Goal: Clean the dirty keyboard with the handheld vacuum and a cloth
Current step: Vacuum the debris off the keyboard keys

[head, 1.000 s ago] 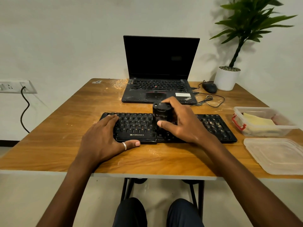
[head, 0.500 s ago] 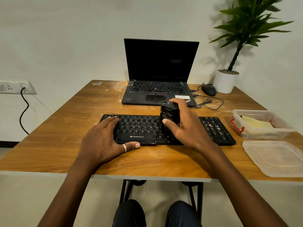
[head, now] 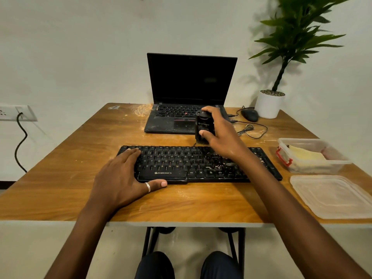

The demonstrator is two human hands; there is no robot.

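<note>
Black and speckled with pale crumbs on its right half, the keyboard lies parallel to the near edge of the wooden table, roughly centred between the left and right edges. The left hand rests flat on the keyboard's left end, fingers spread narrow across the keys, while the thumb, which wears a ring, presses against the near edge of the board below the spacebar. The right hand is closed around the handheld vacuum, a small black cylinder held upright, thumb on its front face and fingers wrapped behind it; its lower end hangs just beyond the keyboard's far edge, and whether it touches the table cannot be told. Behind it, toward the far edge, an open laptop with a dark screen stands dusted with debris. A mouse and its coiled cable sit near the far right corner beside a potted plant. Along the right edge, a clear plastic container with a red clasp holds a folded yellow cloth, and its lid lies flat just nearer the front edge. Scattered dust marks the wood near the laptop's left side.
</note>
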